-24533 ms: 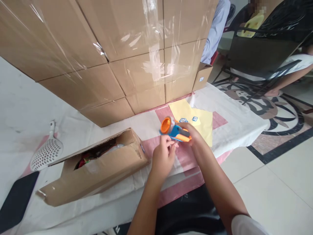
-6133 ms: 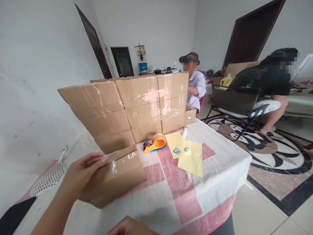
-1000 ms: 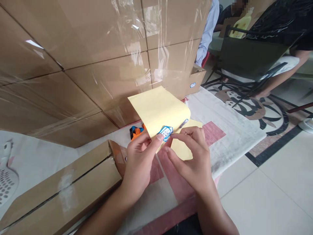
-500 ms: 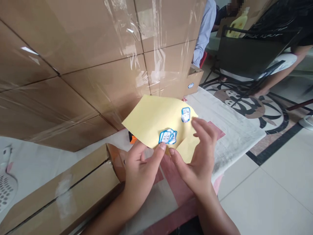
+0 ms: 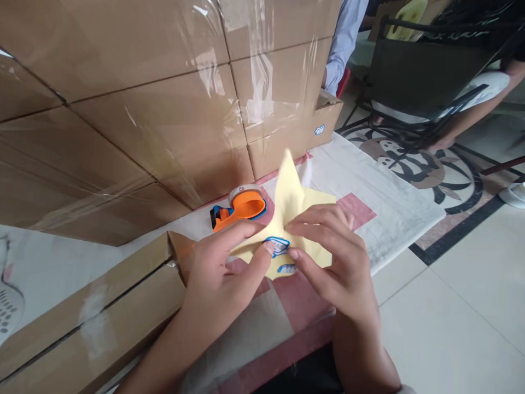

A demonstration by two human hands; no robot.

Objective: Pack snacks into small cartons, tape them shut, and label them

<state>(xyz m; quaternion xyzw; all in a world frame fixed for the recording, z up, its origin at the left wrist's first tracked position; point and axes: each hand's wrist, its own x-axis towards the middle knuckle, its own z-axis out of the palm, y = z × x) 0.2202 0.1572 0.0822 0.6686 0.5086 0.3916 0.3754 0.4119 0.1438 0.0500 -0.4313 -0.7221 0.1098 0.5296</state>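
Yellow paper (image 5: 289,191), bent with one corner sticking up, is held over the table by both hands. My left hand (image 5: 233,262) pinches its left part, thumb on top beside a blue-edged sticker (image 5: 278,246). My right hand (image 5: 332,246) is closed on the paper's right part, its thumb tip near the same sticker. A second blue-edged sticker (image 5: 287,268) shows lower on the sheet. Behind my left fingers lies an orange and blue tape dispenser (image 5: 246,205) on the cloth.
Stacked, taped cartons (image 5: 156,131) stand behind the table (image 5: 394,202). A long cardboard box (image 5: 106,312) lies at the left front, beside a white perforated object (image 5: 9,306). A small box (image 5: 326,123) bears a sticker. Beyond are a seated person, a black chair (image 5: 418,76) and a blue sleeve (image 5: 346,41).
The yellow paper has gone from spread out to bent, with a corner raised. My right fingers have moved left and closed on it. The tape dispenser has come into fuller view.
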